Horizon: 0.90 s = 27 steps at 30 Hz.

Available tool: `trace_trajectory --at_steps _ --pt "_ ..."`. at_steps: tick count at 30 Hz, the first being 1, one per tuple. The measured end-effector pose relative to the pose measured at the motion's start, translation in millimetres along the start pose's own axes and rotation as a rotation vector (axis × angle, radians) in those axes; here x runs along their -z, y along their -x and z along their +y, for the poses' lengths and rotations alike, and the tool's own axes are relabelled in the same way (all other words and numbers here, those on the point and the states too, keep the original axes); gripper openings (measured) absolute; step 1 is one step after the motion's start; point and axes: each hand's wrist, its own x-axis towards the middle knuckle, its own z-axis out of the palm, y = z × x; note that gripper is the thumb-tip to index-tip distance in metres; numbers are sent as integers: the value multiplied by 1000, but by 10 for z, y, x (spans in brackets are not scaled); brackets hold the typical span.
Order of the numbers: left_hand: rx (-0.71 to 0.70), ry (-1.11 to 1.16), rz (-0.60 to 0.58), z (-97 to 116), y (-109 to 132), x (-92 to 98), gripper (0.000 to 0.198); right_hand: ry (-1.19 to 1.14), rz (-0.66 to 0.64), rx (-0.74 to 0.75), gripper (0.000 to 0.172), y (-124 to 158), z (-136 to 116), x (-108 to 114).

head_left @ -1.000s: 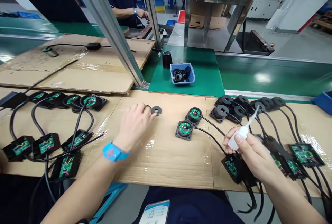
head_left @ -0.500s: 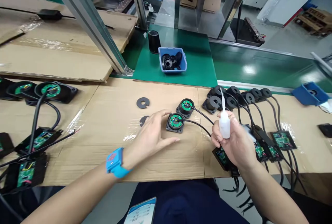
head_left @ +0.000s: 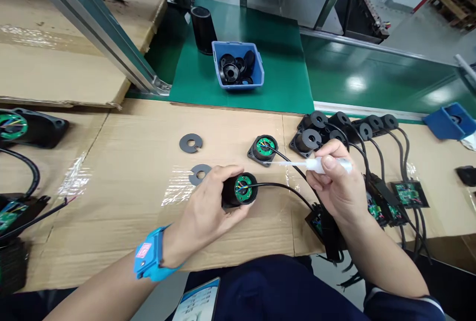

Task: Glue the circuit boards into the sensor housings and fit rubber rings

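My left hand (head_left: pixel 211 199), with a blue wrist strap (head_left: pixel 154 255), grips a round black housing (head_left: pixel 231 193). The housing is tilted so its open end, with a green circuit board (head_left: pixel 244 187) and a black cable, faces right. In my right hand (head_left: pixel 340 187) is a small white dropper bottle (head_left: pixel 327 165), held level. Its thin nozzle points left, above and apart from the held housing. A second housing (head_left: pixel 262 150) with a green board sits just behind. Two dark grey slotted foam rings (head_left: pixel 185 143) lie left of it, one partly behind my left fingers.
Several black housings with grey rings (head_left: pixel 308 141) stand at the right, cabled to circuit boards (head_left: pixel 409 194). A blue bin (head_left: pixel 238 88) of black parts and a black cup-like part (head_left: pixel 203 31) stand on the green mat. Another blue bin (head_left: pixel 449 121) is far right. A metal post (head_left: pixel 107 28) rises left.
My left hand has closed on the near housing, lifting and tipping it to face right. My right hand has turned the bottle from upright to level, nozzle leftward. The camera view has shifted.
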Motion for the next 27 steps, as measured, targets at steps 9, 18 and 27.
trace_trajectory --at_steps 9,18,27 --pt "-71 100 27 -22 66 39 62 210 -38 138 29 74 63 -57" --pt "-112 26 15 63 47 108 40 413 -172 276 15 205 100 -49" --pt "-110 46 -30 76 60 137 35 439 -220 251 12 240 118 -46"
